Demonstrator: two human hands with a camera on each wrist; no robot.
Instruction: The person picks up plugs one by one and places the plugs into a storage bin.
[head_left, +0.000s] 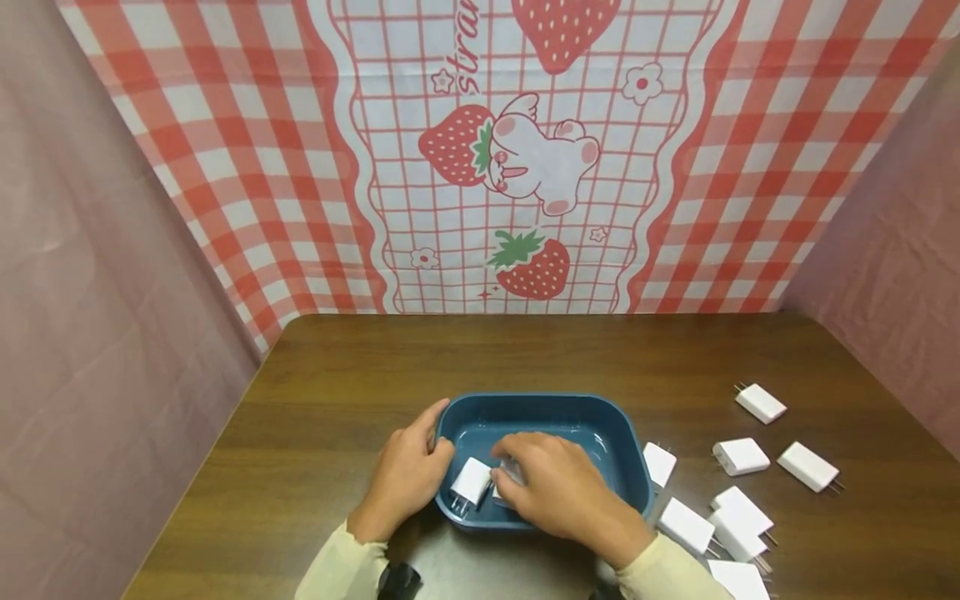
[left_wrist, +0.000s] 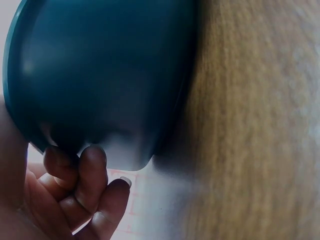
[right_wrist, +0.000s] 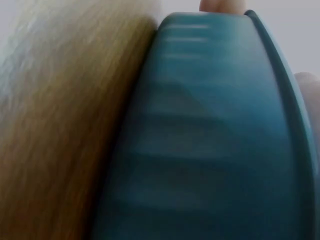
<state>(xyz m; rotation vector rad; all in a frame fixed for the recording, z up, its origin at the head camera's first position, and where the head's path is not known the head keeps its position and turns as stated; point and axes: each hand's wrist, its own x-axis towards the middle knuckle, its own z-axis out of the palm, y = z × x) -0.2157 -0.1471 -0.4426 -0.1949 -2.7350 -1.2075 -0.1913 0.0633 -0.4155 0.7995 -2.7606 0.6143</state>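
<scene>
A dark blue plastic tub [head_left: 617, 454] stands on the table. My left hand [head_left: 408, 475] grips its left end; in the left wrist view the fingers [left_wrist: 92, 170] curl against the outer wall [left_wrist: 110, 75]. Inside the tub, at the near left, lies a white plug-in charger [head_left: 472, 481] with its prongs toward me. Just right of it, my right hand [head_left: 555, 483] reaches down into the tub and pinches another white charger [head_left: 512, 469], mostly hidden by the fingers. The right wrist view shows mainly the tub's outer side [right_wrist: 210, 125].
Several white chargers lie loose on the wooden table [head_left: 337, 358] right of the tub, among them one at the far right [head_left: 761, 403] and one near the tub [head_left: 660, 464]. Two overlap [head_left: 738, 533]. A red checked cloth [head_left: 285, 167] hangs behind the table.
</scene>
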